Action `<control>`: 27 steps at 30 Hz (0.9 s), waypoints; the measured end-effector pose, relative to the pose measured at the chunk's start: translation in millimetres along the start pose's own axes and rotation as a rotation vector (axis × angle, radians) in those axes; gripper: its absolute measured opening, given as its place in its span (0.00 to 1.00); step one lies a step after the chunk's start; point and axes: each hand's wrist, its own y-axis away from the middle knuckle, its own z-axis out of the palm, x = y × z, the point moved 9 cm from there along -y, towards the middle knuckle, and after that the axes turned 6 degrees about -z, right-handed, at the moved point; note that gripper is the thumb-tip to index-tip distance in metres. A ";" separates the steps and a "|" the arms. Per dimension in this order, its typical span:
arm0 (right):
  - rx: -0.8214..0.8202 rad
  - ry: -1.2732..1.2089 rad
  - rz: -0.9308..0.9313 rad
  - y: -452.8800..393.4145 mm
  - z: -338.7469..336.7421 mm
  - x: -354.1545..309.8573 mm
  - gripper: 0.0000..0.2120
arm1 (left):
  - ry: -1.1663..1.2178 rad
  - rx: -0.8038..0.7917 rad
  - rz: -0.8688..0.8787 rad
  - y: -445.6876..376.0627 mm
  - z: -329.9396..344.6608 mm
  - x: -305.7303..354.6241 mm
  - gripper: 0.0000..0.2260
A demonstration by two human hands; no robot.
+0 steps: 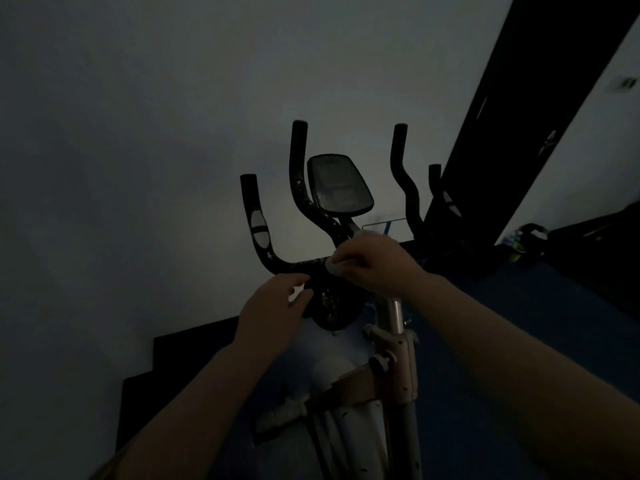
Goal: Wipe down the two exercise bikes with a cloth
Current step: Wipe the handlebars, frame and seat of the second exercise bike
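The room is dim. An exercise bike [391,372] stands in front of me, with black curved handlebars [258,223] and a console screen [337,185] at the top. My right hand [370,261] grips a small pale cloth [334,266] against the middle of the handlebar, just below the console. My left hand [277,306] is at the handlebar clamp with its thumb and fingers curled around the black bar. A second set of black handles [403,174] rises behind on the right; whether they belong to another bike I cannot tell.
A pale wall fills the left and top. A dark tall panel [540,98] leans at the right. The floor [502,341] is blue, with a black skirting [180,351] along the wall. Dark objects and a small green item [516,254] lie at the far right.
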 end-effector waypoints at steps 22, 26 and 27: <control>-0.325 -0.047 0.058 -4.9 -3.3 13.8 0.06 | 0.187 -0.083 -0.022 -22.1 6.3 -17.6 0.11; 0.045 -0.032 -0.014 -8.8 8.2 -9.5 0.09 | 0.295 -0.087 -0.056 -21.2 7.1 -20.9 0.10; 0.105 -0.002 -0.046 -4.8 17.1 -12.0 0.08 | 0.302 -0.084 -0.060 -21.3 6.9 -20.8 0.10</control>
